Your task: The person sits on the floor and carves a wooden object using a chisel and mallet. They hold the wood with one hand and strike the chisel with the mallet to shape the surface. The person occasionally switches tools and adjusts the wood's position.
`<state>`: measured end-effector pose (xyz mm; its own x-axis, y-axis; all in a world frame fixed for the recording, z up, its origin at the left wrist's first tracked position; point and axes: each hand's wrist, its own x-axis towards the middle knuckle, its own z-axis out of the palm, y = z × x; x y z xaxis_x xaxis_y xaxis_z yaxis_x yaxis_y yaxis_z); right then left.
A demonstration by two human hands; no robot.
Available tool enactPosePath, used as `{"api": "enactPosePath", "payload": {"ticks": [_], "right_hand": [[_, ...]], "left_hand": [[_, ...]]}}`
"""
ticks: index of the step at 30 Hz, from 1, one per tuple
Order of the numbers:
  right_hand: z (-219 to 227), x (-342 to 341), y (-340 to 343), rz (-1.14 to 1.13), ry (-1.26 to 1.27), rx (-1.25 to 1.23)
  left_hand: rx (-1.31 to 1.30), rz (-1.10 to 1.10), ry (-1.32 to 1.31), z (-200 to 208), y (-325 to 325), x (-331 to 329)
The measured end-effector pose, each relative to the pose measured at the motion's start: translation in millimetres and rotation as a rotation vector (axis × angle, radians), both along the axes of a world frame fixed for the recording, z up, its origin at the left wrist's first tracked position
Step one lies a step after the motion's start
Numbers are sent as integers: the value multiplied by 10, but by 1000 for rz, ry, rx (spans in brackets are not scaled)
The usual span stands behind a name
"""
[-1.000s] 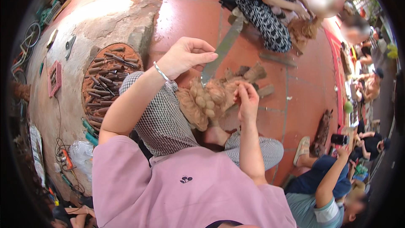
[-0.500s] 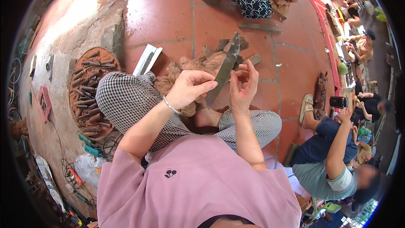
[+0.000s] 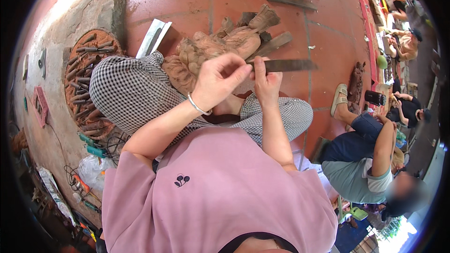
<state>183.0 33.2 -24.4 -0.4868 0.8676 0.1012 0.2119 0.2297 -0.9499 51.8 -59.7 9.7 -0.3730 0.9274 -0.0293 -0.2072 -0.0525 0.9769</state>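
Between my two hands is a dark, flat, narrow strip (image 3: 293,65), slightly blurred, its free end pointing right. My right hand (image 3: 267,84) grips it with the thumb upright against its near face. Close beside, my left hand (image 3: 220,82), wearing a silver bangle, has its thumb and fingers pinched at the strip's left end, partly hidden there. Just beyond the hands, a carved brown wooden figure (image 3: 241,40) lies on the tiles by my crossed legs in checked trousers.
Left of my knee, a round tray (image 3: 70,105) holds many carving tools. A white holder with a dark stone-like bar (image 3: 153,37) lies beyond that knee. Wooden boards (image 3: 291,3) lie farther off. A person (image 3: 358,159) sits at right near a dark carved piece (image 3: 357,82).
The strip has swung from pointing up and away to lying nearly level toward the right. My right hand has closed on it, and my left hand has shifted slightly right.
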Motion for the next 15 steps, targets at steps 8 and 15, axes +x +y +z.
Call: {"api": "enactPosePath", "payload": {"ticks": [8,15], "right_hand": [[191,164,-26,529,-155,-405],[-14,226,106,576,-129,-658]], "left_hand": [[-110,-197,-296,-80,109,-167],[-160,-58,-210,-143,133,-137]]}}
